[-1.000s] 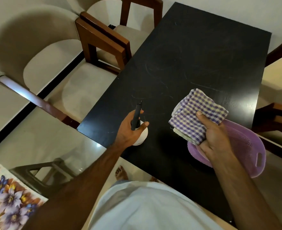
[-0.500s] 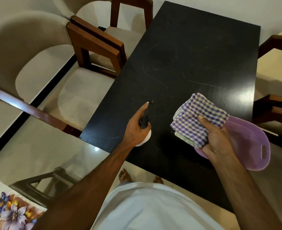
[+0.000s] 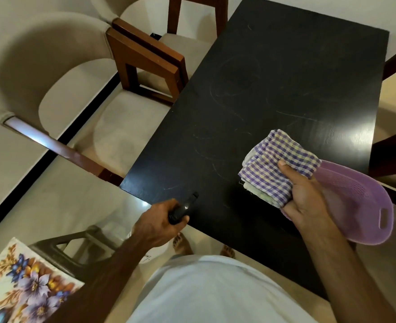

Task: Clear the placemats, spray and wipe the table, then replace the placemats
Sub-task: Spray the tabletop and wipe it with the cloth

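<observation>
Spray bottle [image 3: 183, 208] gripped by left hand [image 3: 157, 226], now drawn back to table [image 3: 285, 89] edge, right hand [image 3: 305, 201] clutching checked cloth [image 3: 277, 166]

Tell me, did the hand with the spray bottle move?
Yes. The left hand with the spray bottle has pulled back toward the person, from over the black table to its near edge.

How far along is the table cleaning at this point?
Done: no placemats lie on the black table, so clearing looks finished. In hand: the left hand grips the spray bottle at the near edge; the right hand holds the checked cloth and a purple basket. Left: smears remain, so wiping, then replacing placemats.
</observation>
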